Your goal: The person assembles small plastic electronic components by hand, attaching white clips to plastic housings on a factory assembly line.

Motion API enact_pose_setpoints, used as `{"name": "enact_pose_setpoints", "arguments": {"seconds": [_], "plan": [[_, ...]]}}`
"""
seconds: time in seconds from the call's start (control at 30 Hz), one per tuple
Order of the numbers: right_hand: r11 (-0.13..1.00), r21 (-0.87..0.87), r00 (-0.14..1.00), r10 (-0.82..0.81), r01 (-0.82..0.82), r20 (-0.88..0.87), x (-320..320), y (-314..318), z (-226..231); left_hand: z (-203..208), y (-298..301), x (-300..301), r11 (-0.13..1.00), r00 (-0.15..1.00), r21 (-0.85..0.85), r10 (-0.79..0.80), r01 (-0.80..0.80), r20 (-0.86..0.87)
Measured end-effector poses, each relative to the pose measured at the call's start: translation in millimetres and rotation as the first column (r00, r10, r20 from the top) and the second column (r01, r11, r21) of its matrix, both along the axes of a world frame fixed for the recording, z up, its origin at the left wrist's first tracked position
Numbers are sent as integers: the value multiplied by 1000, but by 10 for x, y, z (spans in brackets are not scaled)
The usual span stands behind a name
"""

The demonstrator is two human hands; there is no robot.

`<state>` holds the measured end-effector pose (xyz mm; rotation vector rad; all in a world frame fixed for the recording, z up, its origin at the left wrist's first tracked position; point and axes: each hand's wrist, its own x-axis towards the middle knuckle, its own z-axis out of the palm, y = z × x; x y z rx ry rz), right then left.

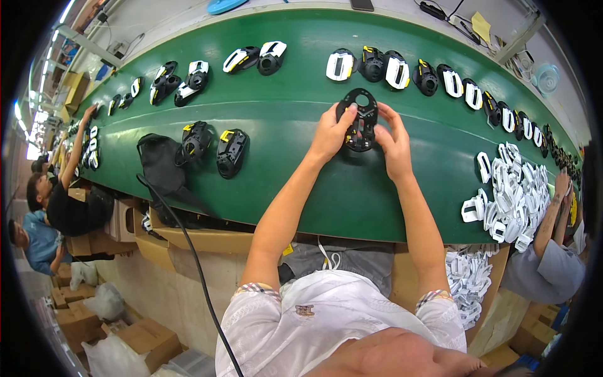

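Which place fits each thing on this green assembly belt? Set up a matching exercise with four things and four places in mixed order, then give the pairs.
Things:
1. black plastic shell part
2. heap of white clips
3. black cloth
4. yellow note

Places:
A. on the grey ledge beyond the belt
B. held between left hand and right hand
C. near edge, left of both arms
D. near edge, right of both arms

Pairs: 1-B, 2-D, 3-C, 4-A

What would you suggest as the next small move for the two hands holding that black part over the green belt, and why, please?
Probably reach the right hand to the heap of white clips at the belt's right edge. Both hands, left hand too, grip the black shell, which shows no white piece, unlike most shells farther along.
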<state>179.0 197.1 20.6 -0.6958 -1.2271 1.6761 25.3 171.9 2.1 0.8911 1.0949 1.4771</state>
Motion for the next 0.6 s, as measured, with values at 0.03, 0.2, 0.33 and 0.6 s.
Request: {"name": "enact_pose_setpoints", "arguments": {"seconds": [0.03,0.2,0.33,0.6], "plan": [[998,-57,998,15,-12,57,-8,10,-13,-17,15,27,1000,998,27,14,-13,-56],[1000,-2,998,-15,15,67,-97,-1,-174,-38,44,91,966,972,164,218,-201,-91],[999,38,996,-16,19,-91,-102,-41,-115,98,22,204,927,935,184,287,-325,207],[993,115,997,-33,40,-64,-116,-45,-128,132,-43,223,898,941,281,333,-338,68]]}}
